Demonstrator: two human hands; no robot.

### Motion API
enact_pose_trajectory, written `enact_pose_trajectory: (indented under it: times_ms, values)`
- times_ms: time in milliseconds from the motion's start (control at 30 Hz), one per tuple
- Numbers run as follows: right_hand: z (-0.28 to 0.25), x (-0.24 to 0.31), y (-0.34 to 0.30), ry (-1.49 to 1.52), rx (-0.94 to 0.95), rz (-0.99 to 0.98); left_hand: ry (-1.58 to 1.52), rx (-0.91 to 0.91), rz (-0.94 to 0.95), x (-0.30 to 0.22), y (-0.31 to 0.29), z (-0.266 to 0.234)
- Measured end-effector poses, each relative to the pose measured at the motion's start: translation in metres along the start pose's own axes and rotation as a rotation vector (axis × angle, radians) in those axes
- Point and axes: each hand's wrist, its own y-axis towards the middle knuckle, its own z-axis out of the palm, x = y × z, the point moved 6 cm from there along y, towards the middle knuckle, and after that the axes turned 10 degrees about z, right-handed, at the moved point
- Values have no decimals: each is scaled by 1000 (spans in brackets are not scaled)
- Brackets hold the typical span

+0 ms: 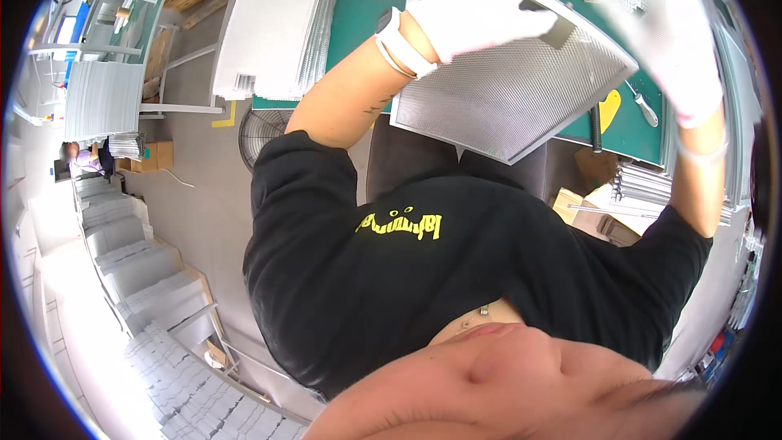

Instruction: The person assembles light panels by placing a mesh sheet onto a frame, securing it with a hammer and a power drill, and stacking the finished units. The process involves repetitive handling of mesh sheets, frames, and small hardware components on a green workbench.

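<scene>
A grey mesh panel in a thin metal frame [489, 102] lies at a slant over the front edge of the green table, one corner pointing toward my body. My left hand [485, 4], in a white glove, is at its far edge, thumb on the mesh side and fingers beyond the frame. A small olive-grey patch [560, 33] shows beside that thumb. To the right of the panel, my gloved right hand [672, 41] is raised and blurred, its thumb apart from the fingers. Nothing shows in it.
A stack of white-faced sheets [273, 24] stands on the green table [358, 0] at left. A screwdriver [646, 110] and a yellow object [608, 112] lie right of the panel. Below are metal strips [639, 183] and a floor fan [259, 137]. More stacks [138, 265] line the left.
</scene>
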Motion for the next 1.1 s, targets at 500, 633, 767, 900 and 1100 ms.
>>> enact_pose_trajectory:
  times_ms: [500,633,767,900,1100]
  values:
    - [-207,-124,-326,294,-588,1419,504,742,-1409,87,-360,-99]
    - [-235,-200,-373,382,-596,1607,442,760,-1433,90,-337,-99]
    - [-212,-283,-415,61,-15,1902,411,789,-1363,103,-320,-118]
    - [-222,-272,-387,-501,130,1612,391,640,-1308,113,-306,-159]
    - [-141,-139,-267,-428,-108,1428,-141,-268,-1304,105,-296,-254]
